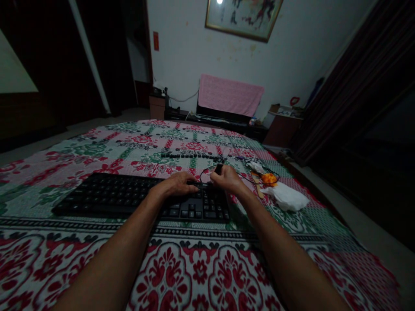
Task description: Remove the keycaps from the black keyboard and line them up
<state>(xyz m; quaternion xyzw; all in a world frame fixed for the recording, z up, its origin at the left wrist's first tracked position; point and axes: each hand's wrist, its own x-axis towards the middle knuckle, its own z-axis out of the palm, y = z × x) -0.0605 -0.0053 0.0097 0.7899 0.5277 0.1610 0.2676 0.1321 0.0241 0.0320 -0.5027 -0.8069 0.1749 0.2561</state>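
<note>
A black keyboard (129, 196) lies across the patterned cloth in front of me. My left hand (177, 183) is on its far edge, right of the middle, with the thumb over the keys and the fingers bent at the edge. Over the number-pad end, my right hand (225, 177) is closed round a small black object (219, 168); its lower part is hidden by the fingers, so its kind is unclear. Beyond the keyboard, loose black keycaps (191, 156) lie in a row on the cloth. A thin black cable (202, 172) loops behind my hands.
To the right lie crumpled white tissue (287, 196), an orange bundle (269, 179), a flat wooden stick (258, 185) and a smaller white wad (256, 167). The floral cloth (201, 268) covers the bed-like surface. A pink towel (230, 95) hangs at the far wall.
</note>
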